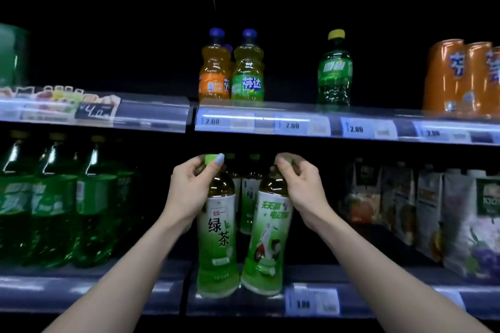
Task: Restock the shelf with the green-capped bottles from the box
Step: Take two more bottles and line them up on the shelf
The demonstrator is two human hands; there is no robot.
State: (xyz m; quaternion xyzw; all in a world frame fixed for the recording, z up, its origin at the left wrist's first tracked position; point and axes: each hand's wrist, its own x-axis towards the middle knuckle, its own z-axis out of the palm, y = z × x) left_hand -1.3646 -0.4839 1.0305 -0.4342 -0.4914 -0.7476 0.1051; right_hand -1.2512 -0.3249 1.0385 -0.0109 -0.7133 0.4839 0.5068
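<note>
Green-capped bottles: two in hand, both at the front lip of the lower shelf (378, 273), dead centre of view, bases touching or nearly so. Left hand (189, 186) is clamped on the neck of the left bottle (216, 238), fingertip over the cap; right hand (300, 184) is clamped on the neck of the right bottle (266, 235), cap mostly hidden under the fingers. More of the same stand behind them at 12 o'clock. Box not in view. My read: full PET, moderately heavy, thin walls that flex if squeezed mid-body, glossy shrink sleeve likely slick. Neck and ribbed cap are the stiff parts, so I'd keep the grip there. Waisted profile, round base, tips easily if shoved. Large green soda bottles (54, 211) at 9 o'clock, cartons (433, 211) at 3 o'clock, price tag (311, 303) at 5 o'clock.
</note>
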